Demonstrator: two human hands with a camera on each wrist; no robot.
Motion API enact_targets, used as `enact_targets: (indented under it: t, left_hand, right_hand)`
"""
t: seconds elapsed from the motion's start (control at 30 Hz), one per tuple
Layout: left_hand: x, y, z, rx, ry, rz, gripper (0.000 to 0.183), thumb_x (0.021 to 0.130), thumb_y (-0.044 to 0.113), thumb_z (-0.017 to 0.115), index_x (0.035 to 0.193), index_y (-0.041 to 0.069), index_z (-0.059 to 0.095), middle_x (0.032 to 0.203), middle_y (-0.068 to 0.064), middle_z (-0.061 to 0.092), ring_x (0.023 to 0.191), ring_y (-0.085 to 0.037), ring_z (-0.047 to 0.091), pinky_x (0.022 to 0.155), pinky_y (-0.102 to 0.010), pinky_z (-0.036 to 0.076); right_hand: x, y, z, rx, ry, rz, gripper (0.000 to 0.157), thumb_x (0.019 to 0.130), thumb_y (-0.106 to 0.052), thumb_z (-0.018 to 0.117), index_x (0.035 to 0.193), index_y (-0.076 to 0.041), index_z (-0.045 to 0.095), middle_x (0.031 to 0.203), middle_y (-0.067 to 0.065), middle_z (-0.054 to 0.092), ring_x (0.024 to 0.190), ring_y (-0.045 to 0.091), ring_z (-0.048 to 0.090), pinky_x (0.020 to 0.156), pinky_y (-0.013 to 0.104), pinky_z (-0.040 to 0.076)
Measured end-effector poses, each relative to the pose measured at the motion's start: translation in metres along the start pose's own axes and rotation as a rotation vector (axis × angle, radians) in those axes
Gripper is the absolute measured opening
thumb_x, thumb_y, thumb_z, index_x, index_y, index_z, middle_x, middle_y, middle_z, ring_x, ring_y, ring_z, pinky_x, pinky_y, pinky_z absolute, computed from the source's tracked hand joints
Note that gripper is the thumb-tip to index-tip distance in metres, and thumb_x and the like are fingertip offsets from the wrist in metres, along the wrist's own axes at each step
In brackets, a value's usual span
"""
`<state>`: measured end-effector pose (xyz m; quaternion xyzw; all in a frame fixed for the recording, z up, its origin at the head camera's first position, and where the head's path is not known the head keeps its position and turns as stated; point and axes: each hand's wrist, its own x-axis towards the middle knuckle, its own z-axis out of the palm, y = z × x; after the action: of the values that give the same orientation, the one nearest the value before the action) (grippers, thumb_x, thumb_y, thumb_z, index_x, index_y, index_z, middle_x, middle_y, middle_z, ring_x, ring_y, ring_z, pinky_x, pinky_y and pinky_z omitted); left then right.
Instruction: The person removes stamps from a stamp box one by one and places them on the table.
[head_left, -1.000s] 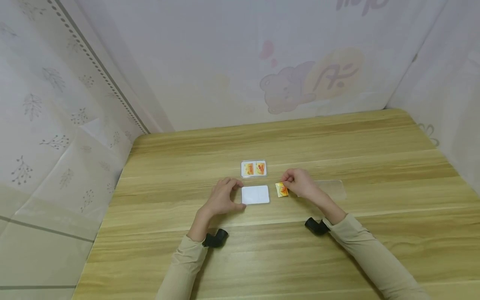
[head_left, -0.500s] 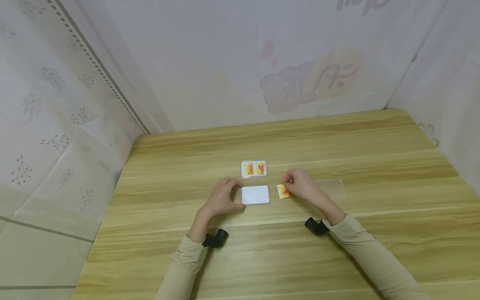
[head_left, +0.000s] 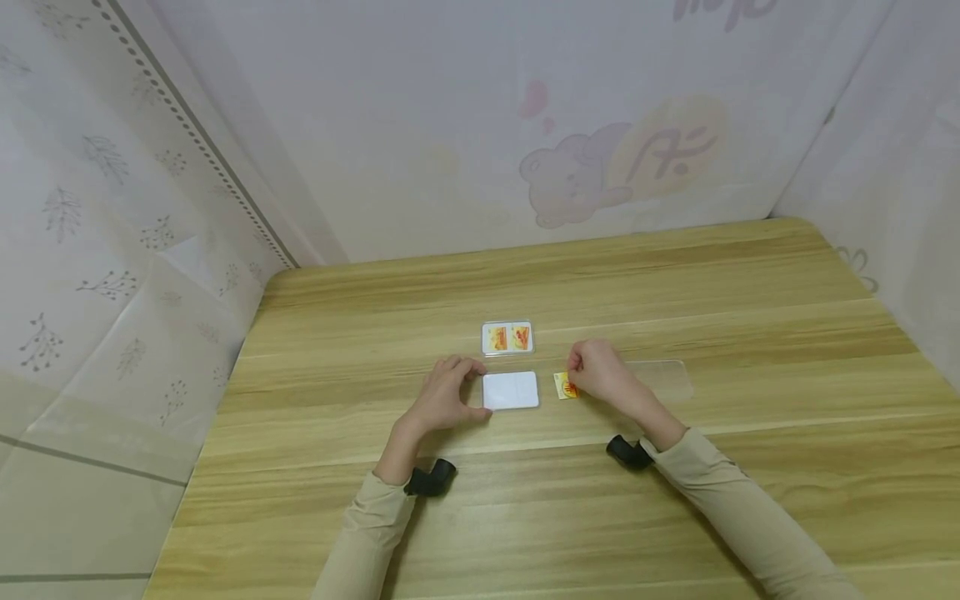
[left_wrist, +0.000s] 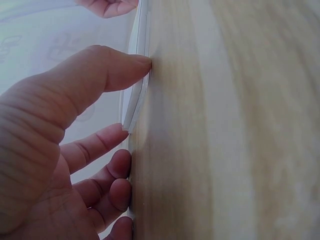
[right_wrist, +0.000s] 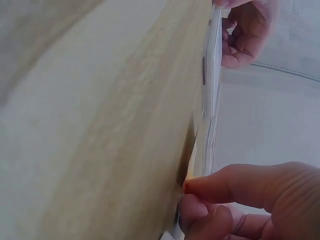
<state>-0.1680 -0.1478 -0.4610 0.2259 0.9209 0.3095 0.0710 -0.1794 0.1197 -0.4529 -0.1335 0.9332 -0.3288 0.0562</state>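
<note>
A small yellow and red printed stamp (head_left: 562, 386) is pinched at its right side by my right hand (head_left: 609, 377), just above the wooden table; the fingertips cover part of it. In the right wrist view the thumb and a finger (right_wrist: 235, 187) meet on its edge. To its left lies a flat white-backed clear case (head_left: 510, 391). My left hand (head_left: 441, 398) holds this case by its left end, thumb on the near edge and index finger at the far corner. The left wrist view shows the thumb (left_wrist: 115, 67) against the case's rim (left_wrist: 135, 100).
Behind the white case lies a similar clear case (head_left: 507, 337) with two yellow-orange stamps in it. A transparent plastic lid or sheet (head_left: 671, 379) lies partly behind the right hand. Black wrist mounts (head_left: 431, 477) sit on both forearms. Patterned curtains stand behind the wooden table (head_left: 525, 533).
The stamp has shifted slightly right and toward the table's near side, and my right hand has turned a little, hiding more of it. The left hand and white case have stayed put.
</note>
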Motion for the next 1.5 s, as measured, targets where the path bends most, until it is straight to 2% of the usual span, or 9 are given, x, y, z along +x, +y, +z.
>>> enact_targets:
  t: [0.3, 0.47, 0.6, 0.7, 0.8, 0.9, 1.0, 1.27, 1.5]
  left_hand:
    - [0.0, 0.002, 0.0, 0.002, 0.0, 0.001, 0.054, 0.064, 0.018, 0.084, 0.11, 0.005, 0.059, 0.101, -0.005, 0.054, 0.098, -0.024, 0.046, 0.088, -0.044, 0.036]
    - [0.0, 0.005, -0.002, -0.011, -0.022, -0.016, 0.057, 0.063, 0.02, 0.085, 0.111, 0.005, 0.059, 0.102, -0.005, 0.054, 0.099, -0.024, 0.046, 0.087, -0.045, 0.035]
    - [0.0, 0.004, -0.005, -0.09, -0.022, -0.021, 0.051, 0.068, 0.017, 0.083, 0.109, 0.001, 0.059, 0.099, -0.007, 0.055, 0.096, -0.024, 0.047, 0.086, -0.041, 0.038]
    - [-0.001, 0.004, -0.008, -0.181, 0.02, -0.025, 0.04, 0.072, 0.008, 0.079, 0.105, -0.003, 0.059, 0.096, -0.01, 0.056, 0.091, -0.024, 0.05, 0.082, -0.037, 0.043]
    - [0.0, 0.006, -0.013, -0.229, 0.112, 0.026, 0.032, 0.073, 0.0, 0.075, 0.1, -0.006, 0.06, 0.093, -0.015, 0.058, 0.087, -0.026, 0.053, 0.079, -0.038, 0.046]
    - [0.003, 0.012, -0.017, -0.225, 0.2, 0.13, 0.032, 0.072, -0.004, 0.074, 0.1, -0.009, 0.06, 0.094, -0.019, 0.059, 0.086, -0.03, 0.055, 0.08, -0.044, 0.047]
    - [0.008, 0.021, -0.021, -0.23, 0.25, 0.207, 0.036, 0.071, -0.005, 0.074, 0.104, -0.009, 0.06, 0.097, -0.022, 0.06, 0.087, -0.032, 0.056, 0.084, -0.049, 0.045]
    - [0.022, 0.042, -0.023, -0.258, 0.232, 0.25, 0.038, 0.071, -0.006, 0.072, 0.107, -0.007, 0.059, 0.103, -0.022, 0.059, 0.094, -0.031, 0.053, 0.086, -0.051, 0.043]
    - [0.028, 0.053, -0.021, -0.269, 0.225, 0.292, 0.041, 0.071, -0.005, 0.073, 0.109, -0.006, 0.059, 0.103, -0.019, 0.059, 0.095, -0.03, 0.052, 0.084, -0.05, 0.043]
  right_hand:
    - [0.0, 0.003, 0.0, -0.054, 0.016, -0.007, 0.008, 0.072, 0.004, 0.063, 0.071, -0.002, 0.058, 0.065, 0.005, 0.055, 0.06, 0.016, 0.049, 0.053, 0.026, 0.041]
    - [-0.002, 0.003, -0.001, 0.032, 0.005, 0.022, 0.007, 0.075, 0.003, 0.063, 0.079, -0.001, 0.058, 0.065, 0.005, 0.053, 0.058, 0.015, 0.047, 0.051, 0.025, 0.039]
    - [-0.005, 0.003, -0.007, 0.111, 0.025, 0.012, 0.006, 0.078, 0.003, 0.062, 0.083, 0.003, 0.058, 0.066, 0.006, 0.052, 0.056, 0.014, 0.046, 0.05, 0.025, 0.039]
    - [-0.007, 0.004, -0.014, 0.127, 0.064, -0.007, 0.007, 0.08, 0.004, 0.06, 0.086, 0.004, 0.057, 0.07, 0.007, 0.053, 0.06, 0.015, 0.048, 0.054, 0.024, 0.041]
    - [-0.011, 0.007, -0.021, 0.148, 0.106, -0.014, 0.008, 0.082, 0.003, 0.061, 0.088, 0.006, 0.057, 0.073, 0.01, 0.056, 0.065, 0.018, 0.051, 0.057, 0.024, 0.042]
    - [-0.016, 0.009, -0.029, 0.161, 0.139, -0.028, 0.011, 0.083, 0.002, 0.063, 0.09, 0.007, 0.058, 0.078, 0.012, 0.058, 0.069, 0.02, 0.054, 0.06, 0.024, 0.045]
    - [-0.022, 0.01, -0.037, 0.173, 0.156, -0.038, 0.015, 0.083, 0.0, 0.065, 0.094, 0.009, 0.058, 0.084, 0.015, 0.06, 0.073, 0.022, 0.055, 0.063, 0.025, 0.046]
    - [-0.034, 0.015, -0.052, 0.172, 0.209, -0.074, 0.019, 0.082, 0.002, 0.067, 0.097, 0.009, 0.059, 0.088, 0.016, 0.062, 0.076, 0.025, 0.058, 0.065, 0.026, 0.047]
    - [-0.043, 0.017, -0.061, 0.152, 0.252, -0.088, 0.02, 0.081, 0.003, 0.067, 0.099, 0.008, 0.059, 0.091, 0.02, 0.062, 0.078, 0.027, 0.058, 0.075, 0.043, 0.047]
